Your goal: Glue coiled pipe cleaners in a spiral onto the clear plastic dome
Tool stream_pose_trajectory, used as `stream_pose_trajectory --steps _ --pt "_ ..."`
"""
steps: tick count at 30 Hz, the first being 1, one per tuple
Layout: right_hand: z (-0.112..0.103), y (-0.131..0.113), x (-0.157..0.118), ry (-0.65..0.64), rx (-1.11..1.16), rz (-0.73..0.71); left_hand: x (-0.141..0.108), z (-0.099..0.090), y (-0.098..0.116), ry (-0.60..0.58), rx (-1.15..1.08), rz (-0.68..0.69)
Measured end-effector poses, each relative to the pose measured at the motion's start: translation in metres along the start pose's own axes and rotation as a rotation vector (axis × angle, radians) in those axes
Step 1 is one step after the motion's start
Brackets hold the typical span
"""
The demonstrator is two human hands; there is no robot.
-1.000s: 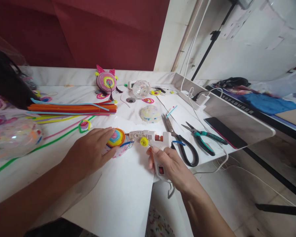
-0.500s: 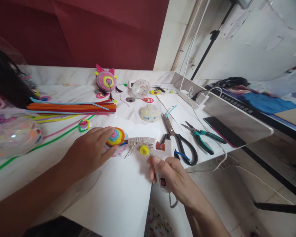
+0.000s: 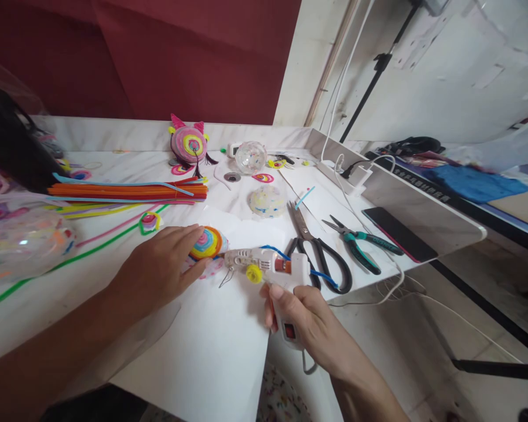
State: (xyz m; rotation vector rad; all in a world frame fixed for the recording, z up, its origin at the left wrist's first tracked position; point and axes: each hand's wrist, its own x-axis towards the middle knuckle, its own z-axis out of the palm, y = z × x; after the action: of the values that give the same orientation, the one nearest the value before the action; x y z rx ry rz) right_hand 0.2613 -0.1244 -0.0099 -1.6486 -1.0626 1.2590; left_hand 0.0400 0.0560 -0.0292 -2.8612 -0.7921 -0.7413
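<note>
My left hand [image 3: 161,261] is closed round the left side of a clear ball with rainbow coils of pipe cleaner [image 3: 211,243] wound on its top. The palm hides part of it. My right hand [image 3: 310,313] grips a white hot glue gun [image 3: 240,259] by its handle, fingers at the trigger. The gun's nozzle is at the ball's lower right edge; I cannot tell if it touches. A blue pipe cleaner [image 3: 325,276] runs behind the gun and out to its right. A small yellow coil [image 3: 254,274] shows against the gun's side.
Right of the gun lie black-handled scissors [image 3: 321,252], green-handled pliers [image 3: 356,249] and a phone [image 3: 398,234]. Orange pipe cleaners [image 3: 127,190] lie bundled at left. Behind are a pink coiled ornament [image 3: 189,143], a clear ball [image 3: 250,158] and a speckled dome [image 3: 267,202].
The glue gun has shifted slightly left and down, its back end dipping, and more of the blue pipe cleaner shows above it. My left hand stays in place on the ball.
</note>
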Motion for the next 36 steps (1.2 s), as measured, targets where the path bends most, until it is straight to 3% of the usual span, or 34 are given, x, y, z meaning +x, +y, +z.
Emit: stream_pose_trajectory --steps 17,28,36 --pt "-0.011 -0.002 0.028 0.056 -0.013 -0.053 -0.003 0.001 -0.003 0.020 0.022 0.040" --pt "-0.017 -0.014 0.050 0.000 0.071 -0.112 -0.003 0.002 -0.004 0.041 -0.016 0.049" --pt "-0.021 -0.014 0.048 -0.005 0.053 -0.121 -0.006 0.005 -0.004 0.044 -0.007 0.041"
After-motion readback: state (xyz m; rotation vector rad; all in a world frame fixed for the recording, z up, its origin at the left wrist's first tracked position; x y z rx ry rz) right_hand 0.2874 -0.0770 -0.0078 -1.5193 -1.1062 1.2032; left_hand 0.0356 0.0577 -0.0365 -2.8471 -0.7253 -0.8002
